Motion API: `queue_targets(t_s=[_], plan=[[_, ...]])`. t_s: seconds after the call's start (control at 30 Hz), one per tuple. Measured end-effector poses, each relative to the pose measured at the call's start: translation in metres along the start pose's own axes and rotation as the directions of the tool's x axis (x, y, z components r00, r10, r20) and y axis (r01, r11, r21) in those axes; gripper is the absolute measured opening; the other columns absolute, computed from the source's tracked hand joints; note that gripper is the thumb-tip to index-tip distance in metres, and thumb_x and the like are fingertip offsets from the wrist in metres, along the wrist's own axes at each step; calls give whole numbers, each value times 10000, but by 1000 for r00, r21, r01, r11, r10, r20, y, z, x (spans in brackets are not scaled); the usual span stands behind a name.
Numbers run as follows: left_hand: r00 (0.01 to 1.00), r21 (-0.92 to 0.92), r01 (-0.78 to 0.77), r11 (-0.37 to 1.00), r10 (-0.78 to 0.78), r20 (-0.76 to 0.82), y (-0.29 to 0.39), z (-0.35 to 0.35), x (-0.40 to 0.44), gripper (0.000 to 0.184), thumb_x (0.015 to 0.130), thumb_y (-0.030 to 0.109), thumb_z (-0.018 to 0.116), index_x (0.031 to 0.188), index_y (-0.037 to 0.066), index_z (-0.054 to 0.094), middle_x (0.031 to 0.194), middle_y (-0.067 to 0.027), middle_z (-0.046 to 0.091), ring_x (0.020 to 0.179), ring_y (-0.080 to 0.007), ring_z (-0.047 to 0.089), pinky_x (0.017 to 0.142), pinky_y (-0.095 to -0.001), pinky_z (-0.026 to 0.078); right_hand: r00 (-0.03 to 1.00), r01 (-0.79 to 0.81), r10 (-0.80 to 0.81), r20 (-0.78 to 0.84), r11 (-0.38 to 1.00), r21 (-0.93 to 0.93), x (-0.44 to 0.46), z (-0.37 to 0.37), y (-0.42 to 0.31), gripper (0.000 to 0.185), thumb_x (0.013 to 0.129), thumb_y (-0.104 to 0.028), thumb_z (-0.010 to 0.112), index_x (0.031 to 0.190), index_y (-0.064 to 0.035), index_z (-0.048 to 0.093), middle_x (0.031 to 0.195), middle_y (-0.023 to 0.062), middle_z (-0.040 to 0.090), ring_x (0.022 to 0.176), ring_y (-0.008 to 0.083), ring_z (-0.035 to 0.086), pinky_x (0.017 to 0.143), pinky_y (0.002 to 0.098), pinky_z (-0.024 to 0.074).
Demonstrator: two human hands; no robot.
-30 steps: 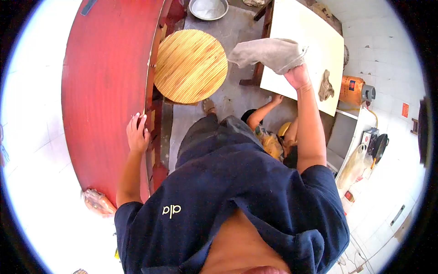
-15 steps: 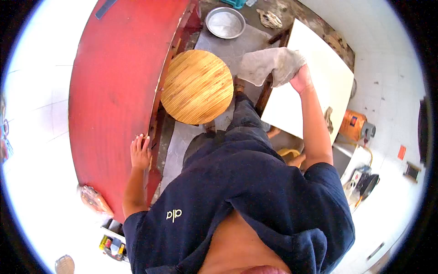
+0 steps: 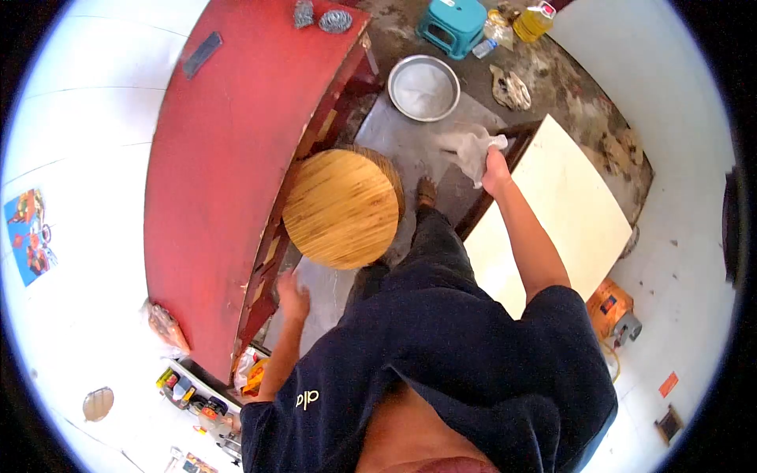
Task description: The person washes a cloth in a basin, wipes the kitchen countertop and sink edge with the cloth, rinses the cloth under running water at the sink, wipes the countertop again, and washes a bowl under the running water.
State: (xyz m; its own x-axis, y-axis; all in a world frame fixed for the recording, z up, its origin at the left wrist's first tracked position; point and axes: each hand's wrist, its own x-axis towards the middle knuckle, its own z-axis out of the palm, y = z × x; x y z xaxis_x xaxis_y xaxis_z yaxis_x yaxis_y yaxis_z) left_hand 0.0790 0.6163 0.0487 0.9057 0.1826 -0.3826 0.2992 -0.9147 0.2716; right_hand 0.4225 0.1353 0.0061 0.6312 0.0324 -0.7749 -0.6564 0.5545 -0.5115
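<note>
My right hand (image 3: 495,175) is closed on a pale grey, damp-looking cloth (image 3: 473,152), which hangs above the floor beside the cream-topped table (image 3: 552,213). My left hand (image 3: 293,298) is off the red table (image 3: 229,158), just beside its near edge. It is slightly blurred, with fingers loosely apart and nothing visible in them. Between the two tables is a round wooden board (image 3: 341,209), with a darker round wooden edge showing behind it. Beyond it, a metal basin (image 3: 423,88) with whitish contents stands on the floor.
A teal stool (image 3: 453,25), a bottle of yellow oil (image 3: 535,22) and a crumpled rag (image 3: 510,88) are at the back. Steel wool (image 3: 335,21) and a dark flat bar (image 3: 203,55) lie on the red table. An orange gas cylinder (image 3: 611,309) stands at the right.
My left hand has left the red tabletop and moved right and down. My right hand, still gripping the cloth, has shifted left and down from over the cream table. The view has tilted farther forward.
</note>
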Motion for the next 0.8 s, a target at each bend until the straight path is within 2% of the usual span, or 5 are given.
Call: queue_targets(t_s=[0.33, 0.47, 0.57, 0.67, 0.8], plan=[[990, -561, -117, 820, 140, -2, 231, -21, 169, 338, 909, 192, 577, 1179, -11, 581, 1180, -194, 613, 1115, -362, 562, 974, -386, 423, 956, 181, -30, 290, 841, -509, -39, 67, -37, 449, 983, -283, 346, 1279, 27, 481, 1251, 97, 552, 1137, 237, 517, 973, 335, 396], [919, -930, 340, 142, 158, 360, 308, -60, 188, 507, 943, 402, 531, 1309, 55, 484, 1292, -80, 538, 1192, -211, 496, 978, -325, 397, 900, 428, -138, 413, 453, -782, -76, 104, -32, 362, 936, -243, 435, 1105, 36, 592, 1018, 189, 657, 956, 282, 632, 834, 406, 477], [910, -961, 221, 164, 320, 264, 337, -57, 189, 580, 939, 461, 510, 1387, 116, 379, 1314, -53, 501, 1196, -192, 469, 1002, -404, 367, 802, 567, -72, 593, -220, -794, -94, 127, -22, 314, 898, -205, 461, 1037, 34, 609, 978, 269, 638, 926, 382, 633, 804, 461, 485], [942, -953, 303, -1, 151, 299, 354, -69, 190, 560, 924, 453, 525, 1350, 111, 404, 1215, -49, 539, 1105, -187, 513, 920, -348, 423, 843, 518, -10, 537, -248, -818, -96, 147, -23, 286, 879, -196, 468, 944, 33, 628, 996, 282, 623, 936, 433, 597, 802, 493, 475], [911, -877, 393, -276, -13, 413, 331, -35, 224, 368, 963, 380, 421, 1238, 144, 489, 1133, -48, 580, 1001, -186, 568, 856, -337, 452, 699, 694, -38, 715, -209, -689, -93, 146, -45, 253, 881, -202, 503, 945, -10, 655, 949, 244, 650, 879, 381, 637, 791, 449, 500]])
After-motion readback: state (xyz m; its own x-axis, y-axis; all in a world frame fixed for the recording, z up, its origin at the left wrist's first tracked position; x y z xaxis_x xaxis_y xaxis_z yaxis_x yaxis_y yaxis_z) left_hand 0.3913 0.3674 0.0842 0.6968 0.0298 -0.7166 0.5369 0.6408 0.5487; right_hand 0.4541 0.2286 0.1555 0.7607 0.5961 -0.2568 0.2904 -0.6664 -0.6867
